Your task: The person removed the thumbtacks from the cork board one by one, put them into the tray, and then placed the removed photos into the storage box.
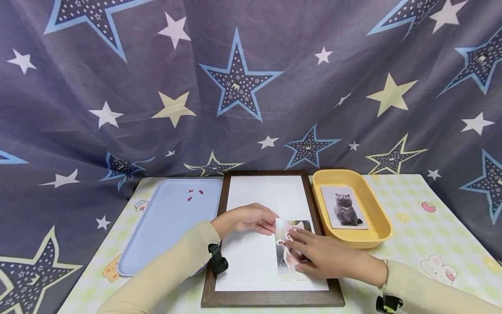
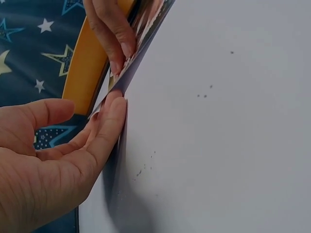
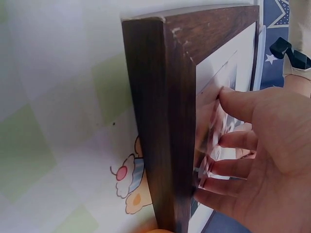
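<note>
A kitten photo (image 1: 283, 266) lies over the lower right part of a white board (image 1: 245, 270) with a brown wooden frame (image 3: 170, 121). My right hand (image 1: 327, 256) is spread on the picture; its fingertips and thumb (image 3: 233, 104) press the photo's face. At the photo's upper left edge is my left hand (image 1: 255, 218). Seen from the left wrist, the fairly straight fingers (image 2: 109, 124) of that hand touch the lifted edge of the photo, partly tucked behind it, while its thumb (image 2: 56, 111) stands apart. Small dark holes dot the board.
Left of the board lies a blue tray (image 1: 153, 235) with 3 red push pins (image 1: 190, 199) on it. A yellow bin (image 1: 378, 213) at the right holds a grey cat photo (image 1: 345, 207). Behind the checked tablecloth (image 1: 415, 226) hangs a star-patterned curtain (image 1: 274, 100).
</note>
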The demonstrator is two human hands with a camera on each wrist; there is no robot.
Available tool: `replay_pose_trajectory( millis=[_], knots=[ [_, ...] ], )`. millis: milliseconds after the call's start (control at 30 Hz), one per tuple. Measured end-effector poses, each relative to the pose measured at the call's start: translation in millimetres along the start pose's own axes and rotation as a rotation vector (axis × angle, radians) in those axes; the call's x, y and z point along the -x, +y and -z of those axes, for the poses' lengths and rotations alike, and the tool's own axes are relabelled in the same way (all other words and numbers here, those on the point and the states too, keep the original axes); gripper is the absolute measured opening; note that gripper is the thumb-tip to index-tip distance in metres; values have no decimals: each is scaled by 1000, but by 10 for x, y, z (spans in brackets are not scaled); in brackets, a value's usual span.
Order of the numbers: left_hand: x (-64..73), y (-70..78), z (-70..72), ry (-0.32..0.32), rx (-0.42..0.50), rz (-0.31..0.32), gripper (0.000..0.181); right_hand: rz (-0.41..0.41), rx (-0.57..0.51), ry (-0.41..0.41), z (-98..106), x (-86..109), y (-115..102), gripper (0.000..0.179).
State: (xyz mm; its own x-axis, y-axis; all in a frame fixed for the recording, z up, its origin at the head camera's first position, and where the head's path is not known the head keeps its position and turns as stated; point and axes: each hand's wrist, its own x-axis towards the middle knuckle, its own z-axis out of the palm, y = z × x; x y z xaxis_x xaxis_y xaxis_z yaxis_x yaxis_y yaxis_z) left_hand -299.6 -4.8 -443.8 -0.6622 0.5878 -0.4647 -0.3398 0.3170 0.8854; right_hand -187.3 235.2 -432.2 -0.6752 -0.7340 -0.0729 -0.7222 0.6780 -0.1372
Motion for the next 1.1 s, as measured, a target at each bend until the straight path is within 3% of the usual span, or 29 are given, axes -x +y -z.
replay_pose_trajectory(
  millis=[400,1100],
  knots=[
    [24,-22,-40,-82,-83,14,15,-15,-21,-9,-8,-5,-4,61],
    [33,-64,-63,-158,-98,3,4,-11,-24,8,-46,7,14,62]
  ],
)
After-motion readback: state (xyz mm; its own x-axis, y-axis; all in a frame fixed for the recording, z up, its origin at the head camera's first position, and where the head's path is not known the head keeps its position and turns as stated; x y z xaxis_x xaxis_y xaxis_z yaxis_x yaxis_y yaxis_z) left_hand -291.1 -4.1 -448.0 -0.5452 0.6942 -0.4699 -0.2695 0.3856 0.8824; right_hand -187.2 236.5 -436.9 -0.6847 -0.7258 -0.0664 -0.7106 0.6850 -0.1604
